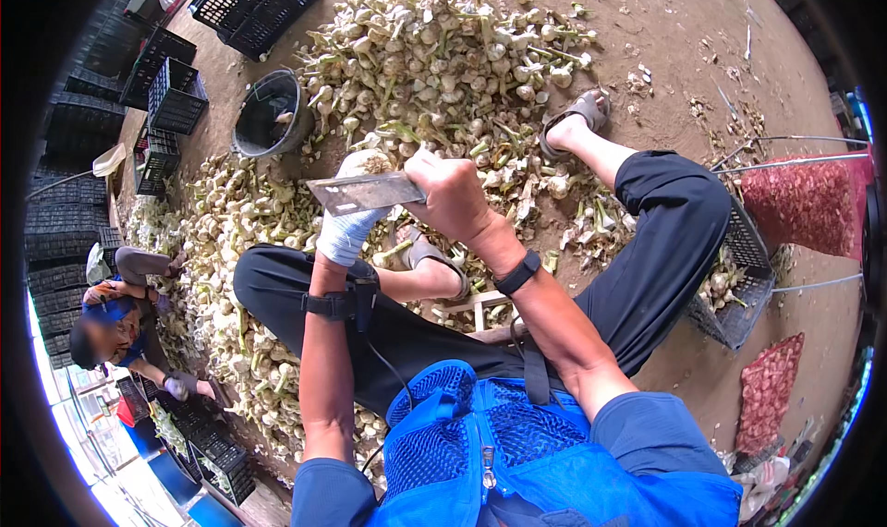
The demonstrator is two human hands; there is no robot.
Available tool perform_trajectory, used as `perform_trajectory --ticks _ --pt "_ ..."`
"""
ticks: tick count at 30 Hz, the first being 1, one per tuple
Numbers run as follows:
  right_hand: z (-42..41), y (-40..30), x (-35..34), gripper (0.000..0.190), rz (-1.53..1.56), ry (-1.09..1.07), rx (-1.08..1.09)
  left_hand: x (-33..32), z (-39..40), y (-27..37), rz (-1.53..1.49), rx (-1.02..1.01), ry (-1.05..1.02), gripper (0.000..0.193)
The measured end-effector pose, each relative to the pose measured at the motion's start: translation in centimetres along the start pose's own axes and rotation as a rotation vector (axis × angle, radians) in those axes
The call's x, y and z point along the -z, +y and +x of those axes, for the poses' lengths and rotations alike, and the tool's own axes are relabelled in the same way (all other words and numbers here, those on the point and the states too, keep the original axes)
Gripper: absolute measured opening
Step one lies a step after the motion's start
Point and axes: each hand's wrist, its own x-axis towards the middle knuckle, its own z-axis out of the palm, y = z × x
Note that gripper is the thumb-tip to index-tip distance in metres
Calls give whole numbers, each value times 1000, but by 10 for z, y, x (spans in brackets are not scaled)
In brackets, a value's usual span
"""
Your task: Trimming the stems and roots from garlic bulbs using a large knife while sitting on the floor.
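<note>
My left hand (350, 225), in a white glove, holds a garlic bulb (371, 161) with its root side up, just beyond the blade. My bare right hand (447, 189) is closed around the handle of a metal knife (367, 192); its broad flat blade points left, across my left hand and near the bulb. The blade hides part of the left fingers. Below and beyond both hands lies a large heap of garlic bulbs with stems (429, 56), which spreads on along the left side (256, 361). Cut stems and husks lie around my sandalled feet.
A black bucket (270, 115) stands left of the heap, with black plastic crates (177, 97) beyond. Another crate (745, 305) with garlic is beside my right leg, near red mesh sacks (769, 395). A co-worker (118, 319) crouches at far left among garlic and crates.
</note>
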Motion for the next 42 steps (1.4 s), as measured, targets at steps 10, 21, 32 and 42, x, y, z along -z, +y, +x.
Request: perform_trajectory --ticks 10,21,32,42 --pt "-5 5 -19 18 21 59 -40 2 11 -22 363 -378 -25 39" --pt "-43 94 -26 13 -132 287 -692 -39 -2 47 331 -478 19 13" --pt "-18 -5 -41 30 1587 102 -874 -26 19 31 -533 -156 23 59" --pt "7 13 5 12 1571 214 -775 -14 3 60 -44 -275 222 58"
